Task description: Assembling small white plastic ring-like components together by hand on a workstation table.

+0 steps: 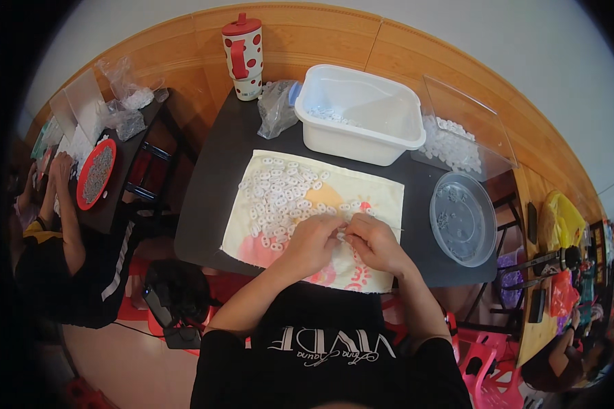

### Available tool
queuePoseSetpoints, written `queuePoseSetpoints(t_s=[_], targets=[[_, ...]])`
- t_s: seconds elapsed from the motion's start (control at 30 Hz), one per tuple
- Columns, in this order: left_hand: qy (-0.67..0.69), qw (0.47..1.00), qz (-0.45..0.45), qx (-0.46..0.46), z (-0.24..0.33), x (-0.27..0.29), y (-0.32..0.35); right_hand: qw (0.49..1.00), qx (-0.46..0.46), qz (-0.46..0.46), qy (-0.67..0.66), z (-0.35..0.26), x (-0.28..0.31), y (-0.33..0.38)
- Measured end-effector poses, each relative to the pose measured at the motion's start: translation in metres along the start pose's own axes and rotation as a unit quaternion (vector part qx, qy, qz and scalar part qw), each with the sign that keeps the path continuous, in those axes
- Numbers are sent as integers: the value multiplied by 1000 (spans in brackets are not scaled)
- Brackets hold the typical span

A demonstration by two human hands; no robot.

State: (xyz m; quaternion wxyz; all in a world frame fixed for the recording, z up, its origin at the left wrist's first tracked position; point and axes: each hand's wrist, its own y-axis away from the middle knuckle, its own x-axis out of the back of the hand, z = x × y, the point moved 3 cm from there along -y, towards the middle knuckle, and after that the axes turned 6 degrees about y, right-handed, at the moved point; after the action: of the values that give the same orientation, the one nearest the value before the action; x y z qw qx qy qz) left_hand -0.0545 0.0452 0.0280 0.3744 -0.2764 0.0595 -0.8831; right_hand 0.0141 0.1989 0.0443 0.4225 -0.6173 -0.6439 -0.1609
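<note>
My left hand (312, 243) and my right hand (378, 244) meet over the right front part of a cream printed cloth (382, 194). Both have their fingers pinched together, tips almost touching. Something small and whitish shows between the fingertips, too tiny and covered to name. A spread of small white oval plastic pieces with two dark holes (273, 194) covers the left half of the cloth. A few more lie just beyond my fingers.
Behind the cloth stands a white plastic tub (361, 146) with small pieces inside. A clear box of white pieces (454, 146), a round clear tray (464, 225), a plastic bag (278, 112) and a spotted tumbler (244, 61) surround it. Left, another person works beside a red tray (89, 198).
</note>
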Motion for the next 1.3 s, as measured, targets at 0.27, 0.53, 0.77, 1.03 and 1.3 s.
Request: queuePoseSetpoints(t_s=[0.27,0.53,0.77,1.03,1.3], targets=[[0,1000,-10,-6,3,4,3,1000,11,0,27,-1,-2,-1],[-103,994,-2,-34,13,6,13,984,70,13,161,-13,-4,2],[-91,994,10,-53,9,5,14,964,95,0,249,-28,-3,3],[-110,988,20,-104,5,-2,16,973,75,31,215,-23,-12,12],[-112,985,-7,-128,7,0,17,975,75,39,205,-29,-15,13]])
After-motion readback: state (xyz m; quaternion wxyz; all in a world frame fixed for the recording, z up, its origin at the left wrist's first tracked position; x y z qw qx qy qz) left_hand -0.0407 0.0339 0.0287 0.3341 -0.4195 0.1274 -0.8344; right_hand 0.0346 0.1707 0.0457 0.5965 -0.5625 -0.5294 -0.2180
